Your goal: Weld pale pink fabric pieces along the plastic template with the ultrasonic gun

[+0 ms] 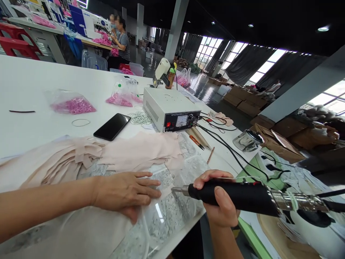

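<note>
- Your right hand (219, 207) is clenched round the black handheld tool (239, 196) at lower right, with its metal tip just beside your left fingertips.
- Your left hand (126, 190) is open, flat on the pale pink fabric (88, 230), lower centre.
- Behind them: a white control box (168, 108) and a phone (111, 126).

Dark ceiling (269, 14), white pillar (176, 25), bright windows (210, 46) (grey curtains (237, 61) drawn aside), glossy floor (202, 86), white table (27, 79)
</note>
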A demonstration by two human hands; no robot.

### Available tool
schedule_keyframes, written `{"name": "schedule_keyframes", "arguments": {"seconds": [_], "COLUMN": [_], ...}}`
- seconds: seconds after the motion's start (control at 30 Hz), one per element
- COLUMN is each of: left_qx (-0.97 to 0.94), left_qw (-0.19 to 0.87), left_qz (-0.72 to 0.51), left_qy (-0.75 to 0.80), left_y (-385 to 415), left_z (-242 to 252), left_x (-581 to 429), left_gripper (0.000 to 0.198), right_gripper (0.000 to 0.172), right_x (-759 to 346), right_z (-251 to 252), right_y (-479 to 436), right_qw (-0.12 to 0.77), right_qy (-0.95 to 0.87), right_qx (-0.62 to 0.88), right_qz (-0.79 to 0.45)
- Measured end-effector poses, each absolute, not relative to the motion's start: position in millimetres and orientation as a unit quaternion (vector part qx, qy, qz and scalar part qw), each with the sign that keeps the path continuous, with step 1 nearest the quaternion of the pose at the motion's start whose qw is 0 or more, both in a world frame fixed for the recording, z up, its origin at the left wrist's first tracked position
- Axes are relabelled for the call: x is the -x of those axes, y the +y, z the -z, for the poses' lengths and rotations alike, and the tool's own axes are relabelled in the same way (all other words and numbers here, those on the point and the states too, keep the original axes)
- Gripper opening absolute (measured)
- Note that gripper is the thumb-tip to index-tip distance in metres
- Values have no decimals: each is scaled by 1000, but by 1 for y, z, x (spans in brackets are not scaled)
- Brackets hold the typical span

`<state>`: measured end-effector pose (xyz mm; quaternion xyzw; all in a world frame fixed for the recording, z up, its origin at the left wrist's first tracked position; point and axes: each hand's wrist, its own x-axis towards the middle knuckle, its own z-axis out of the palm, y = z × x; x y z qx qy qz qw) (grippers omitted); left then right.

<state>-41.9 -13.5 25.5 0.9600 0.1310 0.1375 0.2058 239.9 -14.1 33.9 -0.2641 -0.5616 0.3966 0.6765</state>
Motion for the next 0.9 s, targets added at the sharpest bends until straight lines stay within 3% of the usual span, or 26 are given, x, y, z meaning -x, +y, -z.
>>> {"name": "schedule_keyframes", "arguments": {"seconds": [0.17,0.43,0.7,0.8,0.9], "left_qx": [-957,-953,-962,-966,-967], "left_qw": [231,257,224,203,199], "left_qz": [-128,-115,-127,-129,-128], "left_qy": [121,112,96,95,94], "left_y": [-5,0,2,1,1], "left_z": [-28,-31,-25,-26,-26], "left_x": [38,35,38,37,37], "left_gripper": [29,25,65,61,42], "right_gripper": [16,15,15,13,13], "right_x": [-244,-238,-230,-230,-231], "right_z": [-30,-36,-39,-41,-42], "right_y": [-11,-9,-14,-14,-14], "right_qw": [675,685,706,697,688], "right_qy": [-558,-545,-530,-540,-546], "right_qx": [256,282,294,289,287], "right_qz": [-409,-394,-365,-373,-382]}}
